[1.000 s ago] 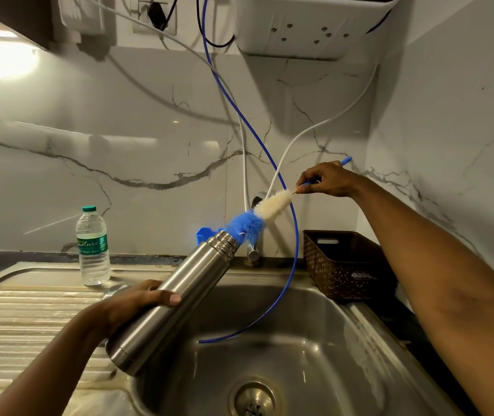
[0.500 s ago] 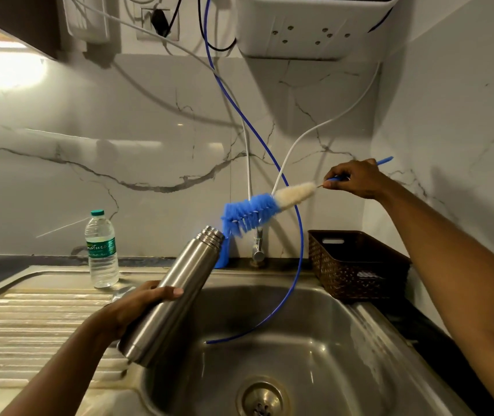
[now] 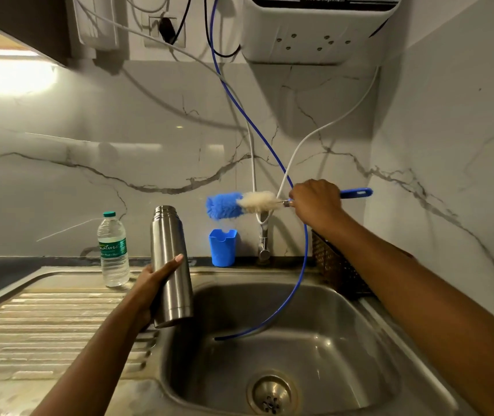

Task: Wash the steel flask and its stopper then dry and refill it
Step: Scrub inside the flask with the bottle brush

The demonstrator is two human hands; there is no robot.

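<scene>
flask risk: smooth steel flask [image 3: 171, 265] gripped low, one-handed. It could slip and bang into the sink [image 3: 344, 340].
brush risk: bottle brush [image 3: 239, 204] sits close to the hanging blue tube [image 3: 302, 265] and may snag it or flick drips.
flask look: brushed steel, upright, no cap on top. Stopper not seen. Held above the sink's left edge.
hands: left hand [image 3: 152, 283] wraps the flask's lower body. Right hand [image 3: 314, 202] grips the brush handle.
around: blue cup [image 3: 222, 247] and water bottle [image 3: 113, 250] stand behind.

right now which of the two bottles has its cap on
The clear plastic water bottle standing left of the sink basin wears a green cap; the tall steel flask gripped by the left hand has a bare, uncapped neck.
</scene>
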